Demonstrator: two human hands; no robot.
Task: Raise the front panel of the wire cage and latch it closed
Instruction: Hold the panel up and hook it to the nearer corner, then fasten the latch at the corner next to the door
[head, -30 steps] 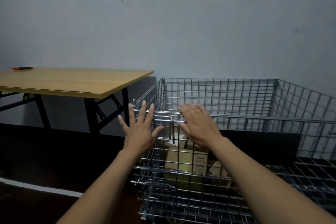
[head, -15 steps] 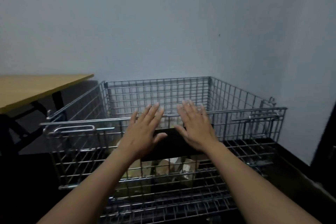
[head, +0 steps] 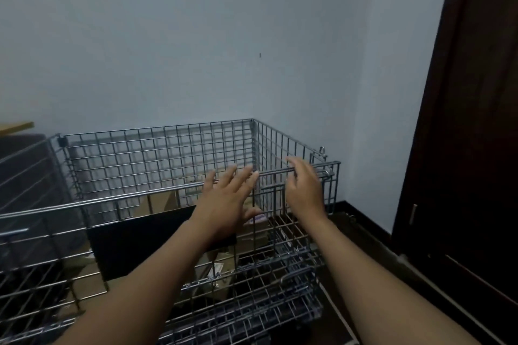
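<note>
- Nearest: two bare forearms reach forward from the lower edge; below them a folded-down section of mesh (head: 252,297) juts toward the viewer at the cage's base.
- Left hand (head: 227,199) lies flat, fingers (head: 238,176) spread apart, pressed near the top rail of the front panel (head: 134,199). It clamps nothing.
- Right hand (head: 304,190) hovers at the same rail near the right corner, fingers loosely curved and apart; whether they touch the wire is unclear.
- Front panel stands upright across the wire cage (head: 168,154), top rail about level with the side walls. A black board (head: 145,238) sits against it, cardboard boxes (head: 159,202) behind.
- Judgement: raising looks largely done; latching is left. The right hand seems headed for the latch (head: 325,173) at the right corner.
- Farther: the back mesh wall, then a pale room wall; dark door (head: 462,148) at right; a counter (head: 15,126) edge far left.
- Hard to make out: latch state, blurred. The panel's left end and its latch are cut off by the frame.
</note>
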